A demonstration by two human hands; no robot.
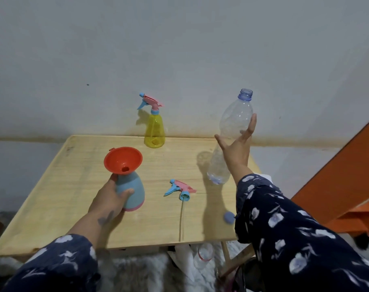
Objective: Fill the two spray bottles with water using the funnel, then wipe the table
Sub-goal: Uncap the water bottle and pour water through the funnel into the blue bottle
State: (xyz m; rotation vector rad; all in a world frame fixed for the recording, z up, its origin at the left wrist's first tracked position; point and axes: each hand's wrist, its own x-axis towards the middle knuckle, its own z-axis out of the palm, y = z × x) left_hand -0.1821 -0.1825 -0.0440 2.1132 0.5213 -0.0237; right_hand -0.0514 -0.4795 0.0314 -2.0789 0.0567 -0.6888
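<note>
My left hand [109, 199] grips a blue spray bottle [131, 191] with a pink base that stands on the wooden table [78, 207]. An orange funnel [123, 159] sits in its neck, tilted toward me. Its pink-and-blue spray head [180, 189] lies loose on the table to the right. A yellow spray bottle [154, 131] with its head on stands at the far edge. My right hand [236, 147], fingers spread, rests against a clear, nearly empty plastic water bottle [232, 131] standing uncapped at the table's right side.
A blue bottle cap [229, 217] lies near the table's right front corner. An orange panel [348, 175] leans at the right. Below the front edge, another plastic bottle [204, 255] and white bags lie on a grey rug. A wall rises behind the table.
</note>
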